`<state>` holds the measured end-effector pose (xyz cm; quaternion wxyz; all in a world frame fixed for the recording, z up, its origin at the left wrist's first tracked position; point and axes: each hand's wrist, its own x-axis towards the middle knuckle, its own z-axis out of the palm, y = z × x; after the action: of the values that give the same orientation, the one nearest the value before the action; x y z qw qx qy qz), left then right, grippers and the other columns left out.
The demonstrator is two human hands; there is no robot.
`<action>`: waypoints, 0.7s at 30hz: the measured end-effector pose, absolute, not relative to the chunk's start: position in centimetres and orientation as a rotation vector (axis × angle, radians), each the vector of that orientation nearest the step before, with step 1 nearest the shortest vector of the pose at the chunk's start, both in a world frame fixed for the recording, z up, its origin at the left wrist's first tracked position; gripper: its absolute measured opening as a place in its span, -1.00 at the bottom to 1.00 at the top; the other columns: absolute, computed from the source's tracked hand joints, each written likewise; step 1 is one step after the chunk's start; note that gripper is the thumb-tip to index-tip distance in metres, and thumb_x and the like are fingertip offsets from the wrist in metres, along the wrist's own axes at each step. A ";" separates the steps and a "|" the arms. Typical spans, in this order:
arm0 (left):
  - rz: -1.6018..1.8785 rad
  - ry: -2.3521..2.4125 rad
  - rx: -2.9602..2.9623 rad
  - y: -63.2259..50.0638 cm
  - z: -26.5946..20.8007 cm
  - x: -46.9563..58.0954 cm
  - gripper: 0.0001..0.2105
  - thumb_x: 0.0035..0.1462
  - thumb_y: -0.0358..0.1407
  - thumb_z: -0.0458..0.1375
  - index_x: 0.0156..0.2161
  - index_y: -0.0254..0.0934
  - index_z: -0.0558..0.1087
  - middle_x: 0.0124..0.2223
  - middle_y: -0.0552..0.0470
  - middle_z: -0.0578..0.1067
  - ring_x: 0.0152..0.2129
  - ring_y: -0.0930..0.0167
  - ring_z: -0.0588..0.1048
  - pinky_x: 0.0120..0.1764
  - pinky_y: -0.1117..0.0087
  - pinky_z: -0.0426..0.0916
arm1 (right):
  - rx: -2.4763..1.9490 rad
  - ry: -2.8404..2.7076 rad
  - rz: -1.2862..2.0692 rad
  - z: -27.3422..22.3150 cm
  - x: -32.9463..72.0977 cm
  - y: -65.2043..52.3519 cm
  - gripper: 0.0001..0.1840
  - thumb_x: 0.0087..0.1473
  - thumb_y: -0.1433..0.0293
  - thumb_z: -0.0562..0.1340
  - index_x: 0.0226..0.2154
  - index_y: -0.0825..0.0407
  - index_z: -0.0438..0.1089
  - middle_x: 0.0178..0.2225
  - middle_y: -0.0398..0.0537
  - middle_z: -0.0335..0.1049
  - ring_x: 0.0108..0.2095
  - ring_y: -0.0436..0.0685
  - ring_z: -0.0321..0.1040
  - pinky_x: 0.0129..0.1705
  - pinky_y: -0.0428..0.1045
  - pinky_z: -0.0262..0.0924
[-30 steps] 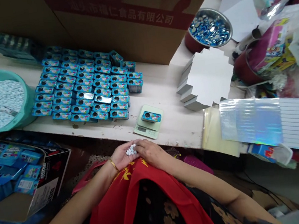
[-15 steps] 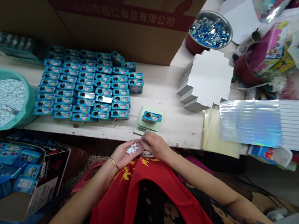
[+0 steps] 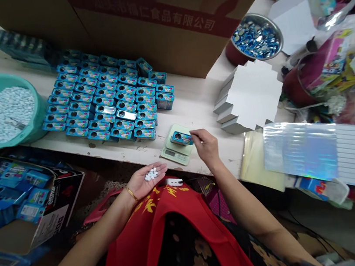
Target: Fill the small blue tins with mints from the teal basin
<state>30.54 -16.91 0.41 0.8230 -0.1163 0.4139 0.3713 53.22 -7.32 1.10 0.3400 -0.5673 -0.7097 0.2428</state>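
Observation:
On the outstretched palm of my left hand point(image 3: 145, 180) rests a small heap of white candies point(image 3: 150, 174), below the front edge of the table. My right hand point(image 3: 206, 145) is closed, its thumb and fingertips at the right end of a small blue tin point(image 3: 181, 138). That tin sits on a pale green kitchen scale point(image 3: 176, 158) near the table edge. Whether anything else is between the right fingertips cannot be seen. Left of the scale stand rows of similar blue tins point(image 3: 107, 101) with dark round openings on top.
A turquoise basin point(image 3: 40, 112) of white candies stands at far left, above a carton of blue boxes point(image 3: 37, 194). Behind the tins rises a big cardboard box point(image 3: 152, 44). To the right are a pot of metal lids point(image 3: 258, 35), stacked white card point(image 3: 251, 94) and shiny sheets point(image 3: 300, 151).
My right hand has left the left palm and moved up and right to the tin on the scale. My left hand has shifted slightly left, with the candies still on it.

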 end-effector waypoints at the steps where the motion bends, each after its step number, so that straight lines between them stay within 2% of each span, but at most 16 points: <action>1: 0.799 0.889 -0.251 -17.1 0.4 30.3 -0.75 0.02 -0.47 0.03 -0.16 -0.53 0.37 -0.09 -0.29 0.41 -0.08 0.22 0.34 -0.06 0.29 0.27 | -1.498 -1.811 0.621 1.2 53.8 -7.7 -0.80 0.06 0.39 0.06 -0.32 0.04 0.37 -0.37 -0.08 0.38 -0.37 0.00 0.29 -0.30 -0.07 0.20; 4: 0.805 0.905 -0.239 -17.4 0.6 29.9 -0.74 0.00 -0.50 0.03 -0.15 -0.53 0.36 -0.09 -0.29 0.41 -0.09 0.23 0.35 -0.05 0.30 0.27 | -1.561 -1.730 0.604 1.6 55.3 -8.8 -0.81 0.04 0.38 0.08 -0.33 0.05 0.38 -0.41 -0.10 0.38 -0.44 -0.03 0.28 -0.36 -0.09 0.19; 14: 0.719 0.921 -0.053 -17.5 0.2 30.2 -0.67 -0.08 -0.58 0.09 -0.12 -0.47 0.37 -0.06 -0.27 0.39 -0.15 0.30 0.40 -0.07 0.37 0.27 | -1.545 -1.700 0.625 2.1 55.4 -10.7 -0.84 0.04 0.41 0.09 -0.33 0.05 0.37 -0.39 -0.08 0.37 -0.41 -0.02 0.28 -0.33 -0.07 0.20; 19: 0.631 0.903 0.054 -17.0 0.7 31.5 -0.66 -0.09 -0.56 0.12 -0.12 -0.44 0.39 -0.13 -0.23 0.45 -0.19 0.32 0.42 -0.07 0.34 0.26 | -1.209 -2.077 0.963 2.4 51.8 -13.2 -0.78 0.07 0.43 0.05 -0.22 0.03 0.32 -0.31 -0.04 0.35 -0.25 0.02 0.26 -0.19 -0.04 0.18; 21: 0.624 0.861 0.088 -16.6 0.9 32.1 -0.66 -0.10 -0.57 0.12 -0.13 -0.41 0.40 -0.17 -0.17 0.47 -0.22 0.37 0.43 -0.07 0.33 0.25 | -1.064 -2.298 0.990 2.2 50.3 -13.9 -0.73 0.08 0.43 0.05 -0.14 0.05 0.28 -0.25 0.01 0.33 -0.20 0.05 0.22 -0.16 -0.01 0.16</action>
<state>32.12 -16.57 0.92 0.8611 0.0421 0.4104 0.2973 50.33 -13.91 2.20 0.2097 -0.3827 -0.8264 0.3559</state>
